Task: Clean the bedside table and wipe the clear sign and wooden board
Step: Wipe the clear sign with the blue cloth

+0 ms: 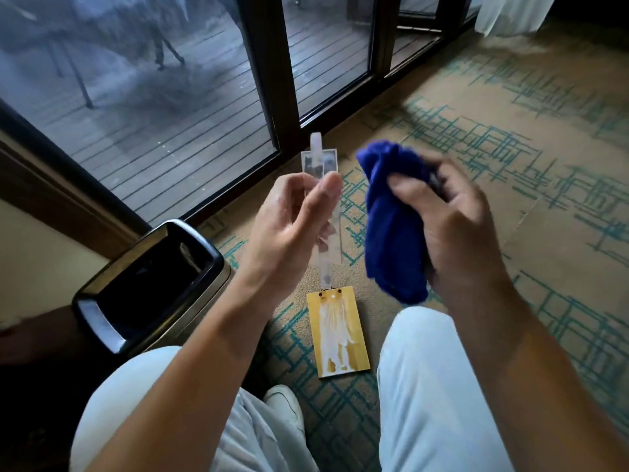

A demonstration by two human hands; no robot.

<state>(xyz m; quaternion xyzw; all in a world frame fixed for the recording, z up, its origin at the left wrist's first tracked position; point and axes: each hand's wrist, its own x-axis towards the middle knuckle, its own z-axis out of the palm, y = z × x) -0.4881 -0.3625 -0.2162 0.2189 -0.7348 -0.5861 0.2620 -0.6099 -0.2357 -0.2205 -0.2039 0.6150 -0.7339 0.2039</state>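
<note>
My left hand (pixel 292 223) holds the clear sign (pixel 320 165) upright in front of me, thumb and fingers curled round its lower half. The sign is a narrow transparent plate with a pale strip down its middle. My right hand (pixel 452 219) grips a bunched blue cloth (pixel 391 226) just right of the sign, not touching it. The wooden board (pixel 337 335), yellow with white streaks and two small holes at its top, lies flat on the carpet between my knees.
A dark bin with a chrome rim (pixel 149 284) stands at my left, close to my left forearm. Glass doors in dark frames (pixel 265 73) run across the back. Patterned beige and teal carpet (pixel 510 148) stretches to the right. My white shoe (pixel 282 403) is below the board.
</note>
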